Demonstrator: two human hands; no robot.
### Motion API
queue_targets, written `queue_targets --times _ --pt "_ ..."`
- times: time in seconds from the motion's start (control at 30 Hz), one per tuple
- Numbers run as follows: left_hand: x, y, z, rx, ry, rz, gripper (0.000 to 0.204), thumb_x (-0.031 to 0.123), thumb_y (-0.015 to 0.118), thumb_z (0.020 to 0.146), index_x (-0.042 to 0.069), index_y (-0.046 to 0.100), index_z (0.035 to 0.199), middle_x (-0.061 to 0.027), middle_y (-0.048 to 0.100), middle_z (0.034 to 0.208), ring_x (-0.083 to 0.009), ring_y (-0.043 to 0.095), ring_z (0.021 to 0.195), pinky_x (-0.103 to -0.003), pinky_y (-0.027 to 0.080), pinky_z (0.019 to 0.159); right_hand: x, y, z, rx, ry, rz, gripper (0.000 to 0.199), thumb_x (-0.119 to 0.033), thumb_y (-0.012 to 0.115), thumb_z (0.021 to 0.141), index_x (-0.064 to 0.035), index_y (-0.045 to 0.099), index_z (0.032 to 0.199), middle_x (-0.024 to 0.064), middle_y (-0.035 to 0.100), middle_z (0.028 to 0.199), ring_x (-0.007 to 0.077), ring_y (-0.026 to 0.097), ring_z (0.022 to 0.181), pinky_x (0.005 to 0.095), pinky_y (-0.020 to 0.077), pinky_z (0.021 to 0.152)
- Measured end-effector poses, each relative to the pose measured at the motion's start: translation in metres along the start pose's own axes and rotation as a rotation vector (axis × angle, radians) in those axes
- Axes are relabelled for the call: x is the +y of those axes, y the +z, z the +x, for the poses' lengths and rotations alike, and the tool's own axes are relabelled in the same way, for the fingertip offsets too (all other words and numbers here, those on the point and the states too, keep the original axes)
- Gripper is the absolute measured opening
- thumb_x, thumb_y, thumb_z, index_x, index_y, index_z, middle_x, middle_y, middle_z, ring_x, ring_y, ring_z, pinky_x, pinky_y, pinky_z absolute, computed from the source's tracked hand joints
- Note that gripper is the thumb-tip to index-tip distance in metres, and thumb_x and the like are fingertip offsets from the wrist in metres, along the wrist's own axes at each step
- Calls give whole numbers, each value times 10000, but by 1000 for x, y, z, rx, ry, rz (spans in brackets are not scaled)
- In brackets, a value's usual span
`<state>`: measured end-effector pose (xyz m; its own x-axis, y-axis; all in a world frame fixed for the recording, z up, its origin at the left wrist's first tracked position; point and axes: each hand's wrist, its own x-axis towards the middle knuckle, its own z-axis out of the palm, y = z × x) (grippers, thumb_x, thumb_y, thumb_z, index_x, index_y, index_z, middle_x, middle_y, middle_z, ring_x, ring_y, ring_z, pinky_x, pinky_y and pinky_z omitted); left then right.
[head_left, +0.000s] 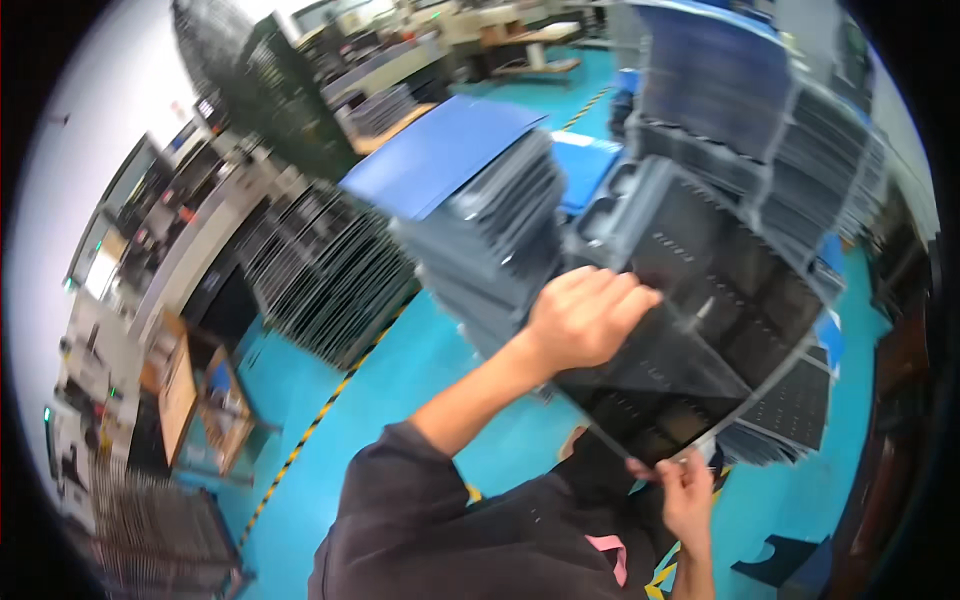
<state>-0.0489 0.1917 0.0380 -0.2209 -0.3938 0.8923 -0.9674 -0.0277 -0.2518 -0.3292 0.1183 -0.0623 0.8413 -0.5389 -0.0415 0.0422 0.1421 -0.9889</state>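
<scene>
The left hand (585, 318) curled tight over the black tray's (700, 330) 9 o'clock edge while the right hand (688, 492) pinched its 6 o'clock corner. The tilted tray could have clipped the grey tray stack (495, 240) at 10 o'clock; open teal floor (400, 400) lay at 8 o'clock.

Factory floor — stacked black trays (500, 235), teal painted floor (400, 400), hazard-striped line (320, 420), workbenches (190, 250)
</scene>
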Motion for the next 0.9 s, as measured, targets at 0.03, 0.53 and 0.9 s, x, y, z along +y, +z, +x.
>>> queue_targets --times 0.03,0.53,0.9 --pt "-3 -10 13 -7 7 -35 149 123 734 847 61 627 931 -23 597 708 -173 575 572 -322 413 506 11 -12 -8 4 6 -105 107 -14 605 994 29 551 912 113 712 746 125 618 621 280 474 598" --pt "-389 -161 56 -388 -42 1196 405 487 465 1092 133 584 1246 -103 760 1102 -322 756 970 -385 610 740 32 -81 -130 -17 361 -205 122 -91 578 1053 0 528 988 97 701 829 234 770 915 322 568 754" --pt "-44 0 91 -311 -568 -309 197 159 599 1067 58 749 1144 15 628 685 -12 463 582 -203 342 532 87 -157 19 714 -75 309 209 -222 483 1113 -17 486 1073 208 733 996 272 754 847 375 612 814"
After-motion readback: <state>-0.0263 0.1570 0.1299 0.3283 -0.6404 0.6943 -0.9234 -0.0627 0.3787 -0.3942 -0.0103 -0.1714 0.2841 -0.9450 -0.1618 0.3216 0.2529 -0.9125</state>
